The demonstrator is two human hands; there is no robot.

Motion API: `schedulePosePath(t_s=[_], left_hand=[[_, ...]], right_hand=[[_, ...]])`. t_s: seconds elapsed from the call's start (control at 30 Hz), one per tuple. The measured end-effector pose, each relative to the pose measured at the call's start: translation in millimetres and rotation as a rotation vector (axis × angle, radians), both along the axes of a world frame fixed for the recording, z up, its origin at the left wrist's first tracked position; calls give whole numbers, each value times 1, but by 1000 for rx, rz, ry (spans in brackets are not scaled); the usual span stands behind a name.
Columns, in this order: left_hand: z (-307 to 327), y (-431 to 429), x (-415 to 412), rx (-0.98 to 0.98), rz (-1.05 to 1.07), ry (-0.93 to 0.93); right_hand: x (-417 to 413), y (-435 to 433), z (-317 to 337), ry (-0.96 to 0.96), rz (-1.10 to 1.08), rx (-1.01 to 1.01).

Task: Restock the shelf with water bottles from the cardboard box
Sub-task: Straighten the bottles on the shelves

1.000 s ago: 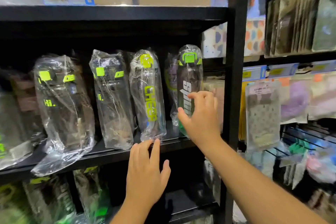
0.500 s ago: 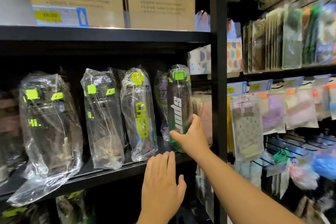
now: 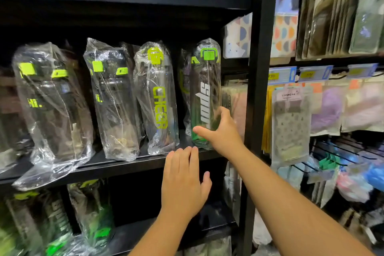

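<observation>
R hand (image 3: pixel 220 133) grasps lower body of wrapped bottle (image 3: pixel 205 89), thumb in front, fingers behind. L hand (image 3: pixel 182 185) released, 4 fingers straight, tips at shelf (image 3: pixel 124 167) front edge.

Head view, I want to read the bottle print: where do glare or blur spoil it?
Head view: glare streaks the plastic wraps, yet the CHEER bottle and sport bottle print stays legible; the hanging packets at right are smeared; the shelf recess lies in deep shadow.
</observation>
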State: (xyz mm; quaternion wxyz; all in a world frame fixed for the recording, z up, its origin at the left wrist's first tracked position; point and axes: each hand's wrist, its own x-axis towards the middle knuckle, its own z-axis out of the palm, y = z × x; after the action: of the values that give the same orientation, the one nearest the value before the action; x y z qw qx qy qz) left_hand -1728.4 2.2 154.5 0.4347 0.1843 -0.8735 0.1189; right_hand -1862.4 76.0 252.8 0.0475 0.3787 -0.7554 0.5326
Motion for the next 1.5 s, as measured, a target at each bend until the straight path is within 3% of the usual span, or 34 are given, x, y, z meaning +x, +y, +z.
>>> schedulePosePath(t_s=[0.53,0.77,0.87,0.97,1.03,1.17,1.23,1.5], left_hand=[[1,8,8,21,19,-61],[-7,5,32,24,-17,-184],[-27,9,45,59,-12,-190],[-68,13,64,142,-43,-216],[-101,13,84,198,18,-276],[-158,10,138,494,226,-420],[-174,5,164,636,330,-468],[-188,-58,225,762,488,-468]], right_hand=[[14,11,-21,73,44,-14],[18,28,-56,261,111,-28],[20,37,-67,320,62,-152],[29,53,-113,527,93,-311],[29,54,-164,577,209,-192],[21,37,-258,523,287,672],[20,30,-289,531,271,957],[66,-2,-299,410,14,997]])
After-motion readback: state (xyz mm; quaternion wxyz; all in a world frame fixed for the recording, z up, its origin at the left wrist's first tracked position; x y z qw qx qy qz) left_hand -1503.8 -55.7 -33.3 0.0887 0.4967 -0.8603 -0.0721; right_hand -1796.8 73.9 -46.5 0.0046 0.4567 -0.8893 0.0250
